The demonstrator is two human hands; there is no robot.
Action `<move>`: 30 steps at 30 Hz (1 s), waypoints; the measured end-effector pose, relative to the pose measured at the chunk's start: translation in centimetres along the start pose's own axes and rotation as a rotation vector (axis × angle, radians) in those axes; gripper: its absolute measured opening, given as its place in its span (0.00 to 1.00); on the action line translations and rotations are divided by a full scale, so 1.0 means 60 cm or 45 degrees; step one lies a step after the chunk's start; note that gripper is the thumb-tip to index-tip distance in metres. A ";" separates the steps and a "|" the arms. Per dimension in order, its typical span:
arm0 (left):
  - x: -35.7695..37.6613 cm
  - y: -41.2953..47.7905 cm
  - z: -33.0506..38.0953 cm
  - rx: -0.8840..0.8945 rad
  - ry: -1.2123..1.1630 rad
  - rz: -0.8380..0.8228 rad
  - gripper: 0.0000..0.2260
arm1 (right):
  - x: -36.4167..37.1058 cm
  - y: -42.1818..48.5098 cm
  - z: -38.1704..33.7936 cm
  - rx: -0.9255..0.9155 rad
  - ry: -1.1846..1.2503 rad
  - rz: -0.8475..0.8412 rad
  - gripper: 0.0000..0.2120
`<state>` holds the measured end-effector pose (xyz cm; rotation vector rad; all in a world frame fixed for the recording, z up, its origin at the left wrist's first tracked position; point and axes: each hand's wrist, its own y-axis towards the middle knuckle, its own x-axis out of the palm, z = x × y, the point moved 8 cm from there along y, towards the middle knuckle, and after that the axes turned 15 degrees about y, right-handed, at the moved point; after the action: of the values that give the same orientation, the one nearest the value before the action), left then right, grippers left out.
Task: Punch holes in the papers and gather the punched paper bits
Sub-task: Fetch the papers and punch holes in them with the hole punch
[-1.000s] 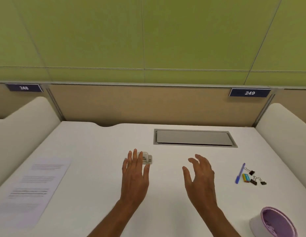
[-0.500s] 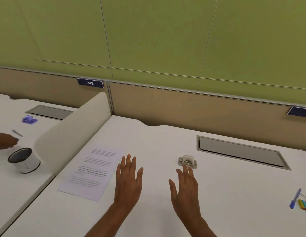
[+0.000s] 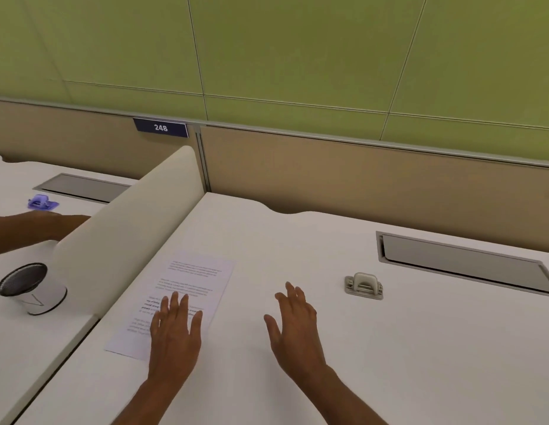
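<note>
A printed sheet of paper (image 3: 187, 289) lies flat on the white desk (image 3: 389, 348), near its left side. My left hand (image 3: 175, 332) is open, fingers spread, over the sheet's lower right part. My right hand (image 3: 294, 323) is open and holds nothing, hovering over bare desk to the right of the sheet. A small beige hole punch (image 3: 363, 285) stands further right, apart from both hands.
A curved white divider (image 3: 126, 237) bounds the desk on the left. Beyond it, on the neighbouring desk, are another person's arm (image 3: 31, 225), a white cup with a dark inside (image 3: 31, 288) and a purple hole punch (image 3: 41, 202). A grey cable hatch (image 3: 463, 262) sits at the back right.
My view has swung left. My left hand has moved from beside the sheet to over it, and my right hand has followed leftwards, away from the hole punch.
</note>
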<state>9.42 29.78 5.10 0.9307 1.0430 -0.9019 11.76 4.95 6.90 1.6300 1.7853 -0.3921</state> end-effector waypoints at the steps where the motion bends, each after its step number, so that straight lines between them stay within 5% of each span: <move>1: 0.010 0.014 -0.012 0.014 0.010 -0.008 0.23 | 0.014 0.013 -0.002 0.020 0.006 -0.008 0.22; 30: 0.143 0.156 -0.125 0.152 -0.001 -0.105 0.27 | 0.280 0.286 0.020 0.181 -0.080 -0.259 0.31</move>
<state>18.02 38.54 -3.09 0.9925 1.0419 -1.0424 28.84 19.86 -1.19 1.5160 1.9188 -0.6695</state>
